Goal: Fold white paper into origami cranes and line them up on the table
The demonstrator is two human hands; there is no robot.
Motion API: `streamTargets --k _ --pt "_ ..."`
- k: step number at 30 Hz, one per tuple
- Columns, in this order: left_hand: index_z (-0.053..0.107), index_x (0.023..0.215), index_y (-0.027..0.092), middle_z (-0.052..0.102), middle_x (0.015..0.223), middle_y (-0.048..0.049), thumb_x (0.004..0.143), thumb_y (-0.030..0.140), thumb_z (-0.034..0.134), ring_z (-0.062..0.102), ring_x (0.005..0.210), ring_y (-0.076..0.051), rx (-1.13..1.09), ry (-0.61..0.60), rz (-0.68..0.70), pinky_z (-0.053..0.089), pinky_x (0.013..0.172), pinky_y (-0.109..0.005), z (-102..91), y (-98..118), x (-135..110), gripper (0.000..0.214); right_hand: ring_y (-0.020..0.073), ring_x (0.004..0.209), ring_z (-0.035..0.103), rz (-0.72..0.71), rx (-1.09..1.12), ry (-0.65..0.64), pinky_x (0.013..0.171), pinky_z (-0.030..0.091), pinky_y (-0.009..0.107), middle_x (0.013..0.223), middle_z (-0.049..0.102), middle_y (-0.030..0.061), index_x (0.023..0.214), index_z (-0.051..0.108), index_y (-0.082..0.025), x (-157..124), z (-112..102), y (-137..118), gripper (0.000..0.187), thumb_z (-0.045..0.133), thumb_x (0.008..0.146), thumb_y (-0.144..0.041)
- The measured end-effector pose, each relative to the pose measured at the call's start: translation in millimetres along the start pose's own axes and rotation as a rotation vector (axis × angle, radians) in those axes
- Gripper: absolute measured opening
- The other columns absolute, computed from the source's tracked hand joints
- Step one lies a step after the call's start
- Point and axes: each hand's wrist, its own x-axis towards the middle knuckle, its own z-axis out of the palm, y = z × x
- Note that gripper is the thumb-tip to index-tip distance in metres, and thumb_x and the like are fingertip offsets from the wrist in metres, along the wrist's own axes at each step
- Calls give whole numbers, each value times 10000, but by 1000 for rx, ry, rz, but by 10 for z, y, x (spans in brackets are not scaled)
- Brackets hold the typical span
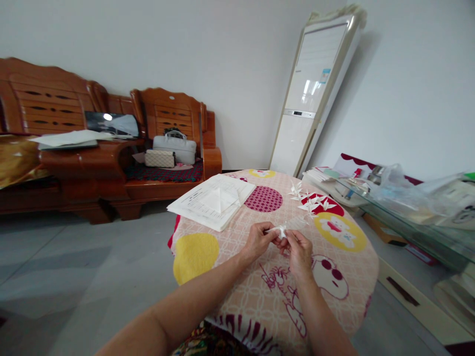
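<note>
A small folded piece of white paper is pinched between my two hands, just above the cloth-covered table. My left hand grips its left side with thumb and fingers closed. From the other side my right hand holds it, fingertips pressed together. The fingers hide part of the paper, so its exact shape is hard to make out. Beyond my hands, several white folded paper cranes lie in a cluster. To the left rests a stack of printed sheets with a creased white paper piece on top.
The round table wears a patterned pink cloth. At right stands a glass-topped stand loaded with a plastic bag and other items. Wooden chairs holding bags line the left wall; a tall white air conditioner fills the corner.
</note>
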Motion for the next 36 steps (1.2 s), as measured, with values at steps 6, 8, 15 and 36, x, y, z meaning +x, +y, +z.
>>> streamTargets --k 6,8,15,36 --pt "579 659 118 555 513 8 772 467 641 513 432 -86 16 -158 -92 407 454 -197 -105 45 47 372 93 344 451 209 90 -74 302 311 195 439 457 -68 609 551 -189 19 -40 -19 287 687 746 -402" --pt "584 676 115 556 541 13 754 472 650 493 422 -69 -16 -211 -171 381 431 -185 -145 59 56 371 78 307 403 294 126 -130 278 285 188 412 410 -88 596 534 -189 34 -63 -17 301 704 724 -403" --pt "600 667 105 554 533 23 641 425 754 445 402 -40 -120 -278 -414 327 408 -167 -225 95 62 357 55 264 328 439 161 -240 255 245 171 381 325 -122 630 550 -177 54 -116 -19 293 728 693 -402" --pt "622 699 98 611 570 2 617 368 786 495 424 -47 -193 -252 -459 357 436 -167 -252 46 99 327 56 290 357 440 194 -210 264 268 168 398 313 -124 620 534 -181 74 -135 16 294 752 672 -372"
